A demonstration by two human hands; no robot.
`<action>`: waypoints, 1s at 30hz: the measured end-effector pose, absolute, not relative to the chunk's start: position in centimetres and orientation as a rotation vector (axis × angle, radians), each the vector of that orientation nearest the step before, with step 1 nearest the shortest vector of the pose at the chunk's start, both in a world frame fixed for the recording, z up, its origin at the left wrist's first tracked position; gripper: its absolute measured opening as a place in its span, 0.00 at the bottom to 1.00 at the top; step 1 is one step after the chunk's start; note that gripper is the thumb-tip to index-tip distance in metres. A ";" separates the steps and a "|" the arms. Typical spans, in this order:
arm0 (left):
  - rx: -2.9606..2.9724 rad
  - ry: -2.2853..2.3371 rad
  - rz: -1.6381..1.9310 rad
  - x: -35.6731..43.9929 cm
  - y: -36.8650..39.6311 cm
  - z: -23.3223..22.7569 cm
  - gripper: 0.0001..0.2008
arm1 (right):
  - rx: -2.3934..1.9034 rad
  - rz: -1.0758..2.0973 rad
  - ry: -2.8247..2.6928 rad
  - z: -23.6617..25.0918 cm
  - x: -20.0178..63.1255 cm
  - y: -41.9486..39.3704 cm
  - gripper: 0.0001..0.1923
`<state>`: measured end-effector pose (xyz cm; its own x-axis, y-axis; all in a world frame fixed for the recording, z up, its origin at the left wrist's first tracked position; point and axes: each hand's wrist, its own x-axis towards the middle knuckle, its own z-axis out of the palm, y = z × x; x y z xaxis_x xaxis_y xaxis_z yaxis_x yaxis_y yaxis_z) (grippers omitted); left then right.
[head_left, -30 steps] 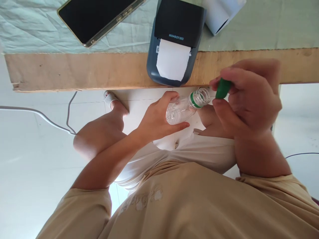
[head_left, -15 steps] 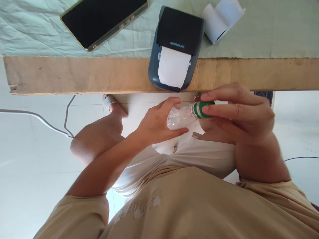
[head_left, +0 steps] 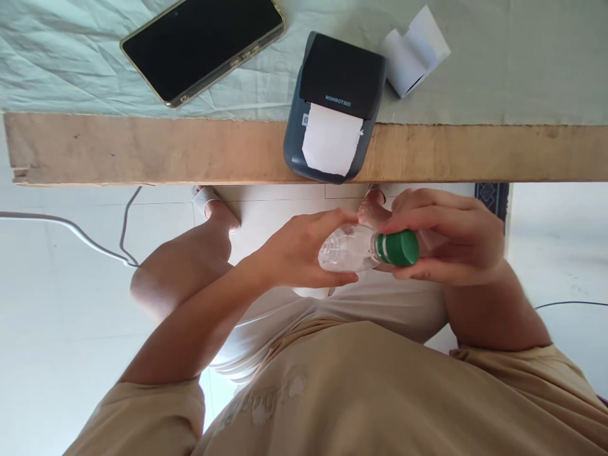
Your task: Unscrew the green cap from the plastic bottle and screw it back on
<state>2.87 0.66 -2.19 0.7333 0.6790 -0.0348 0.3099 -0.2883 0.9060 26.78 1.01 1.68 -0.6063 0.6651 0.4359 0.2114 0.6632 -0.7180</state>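
Observation:
A clear plastic bottle (head_left: 349, 248) lies sideways in the air over my lap, below the table edge. My left hand (head_left: 308, 247) grips it near its base, thumb and fingers on opposite sides. The green bottle cap (head_left: 401, 247) sits on the neck and points to the right. My right hand (head_left: 451, 234) is around this cap, with fingertips at its upper and lower sides. No liquid can be made out in the bottle.
A dark label printer (head_left: 344, 73) with white paper sticking out stands at the wooden table edge (head_left: 190, 149). A phone (head_left: 204, 47) lies left of it on the pale green cloth (head_left: 513, 63). A white paper roll (head_left: 413, 54) is at its right. A cable (head_left: 71, 221) runs on the left.
The bottle and both hands have moved slightly down in view. My right fingers have shifted around the cap, showing more of its green top. The tabletop things sit a little lower in view.

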 end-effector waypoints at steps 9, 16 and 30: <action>1.723 0.926 0.608 4.1 0.1 -2.3 0.34 | -0.807 0.972 -1.749 -0.1 24.8 0.5 0.18; 1.700 1.156 0.764 5.5 -0.6 -3.9 0.35 | -0.980 0.913 -1.525 -1.4 23.2 0.3 0.16; 1.592 0.593 0.518 3.9 0.0 -2.4 0.30 | -0.628 1.102 -1.894 0.4 24.5 0.2 0.17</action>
